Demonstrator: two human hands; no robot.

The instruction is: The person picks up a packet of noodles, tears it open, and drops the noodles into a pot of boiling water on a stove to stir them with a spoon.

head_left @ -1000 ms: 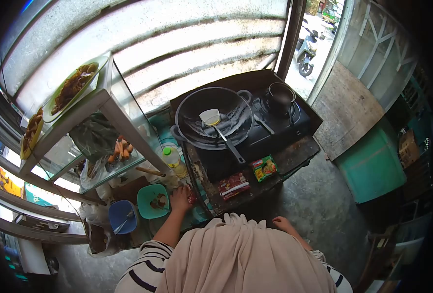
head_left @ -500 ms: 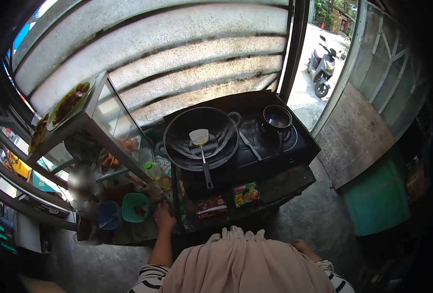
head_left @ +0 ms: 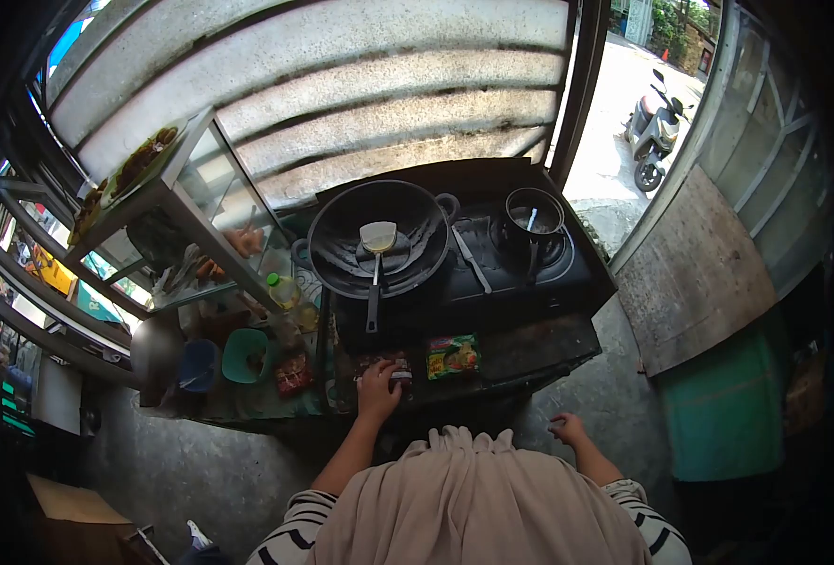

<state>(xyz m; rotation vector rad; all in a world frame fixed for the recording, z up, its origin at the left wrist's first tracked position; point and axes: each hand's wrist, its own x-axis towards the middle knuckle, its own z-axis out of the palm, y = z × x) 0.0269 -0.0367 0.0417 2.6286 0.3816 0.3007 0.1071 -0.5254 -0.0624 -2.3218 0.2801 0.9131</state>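
My left hand (head_left: pixel 377 394) rests with spread fingers on the near edge of a dark red packet (head_left: pixel 399 363) on the ledge before the stove. Right of it lies a green instant noodle packet (head_left: pixel 453 357). Another red packet (head_left: pixel 293 375) is on the counter to the left, beside a turquoise bowl (head_left: pixel 246 356). My right hand (head_left: pixel 568 428) hangs over the floor near my side, fingers curled; whether it holds anything is hard to make out. Behind the packets, a large wok (head_left: pixel 332 268) with a spatula (head_left: pixel 376 273) in it sits on the stove.
A small saucepan (head_left: pixel 534 215) sits on the right burner, and a knife (head_left: pixel 472 259) lies between it and the wok. A blue bowl (head_left: pixel 199 365) and a yellow-green bottle (head_left: pixel 282 290) stand left, below a glass display case (head_left: pixel 212 193). A wooden board (head_left: pixel 695 273) leans at the right.
My left hand has moved right, from beside the turquoise bowl onto the red packet on the ledge. The other red packet now shows where that hand was. The camera view has shifted.
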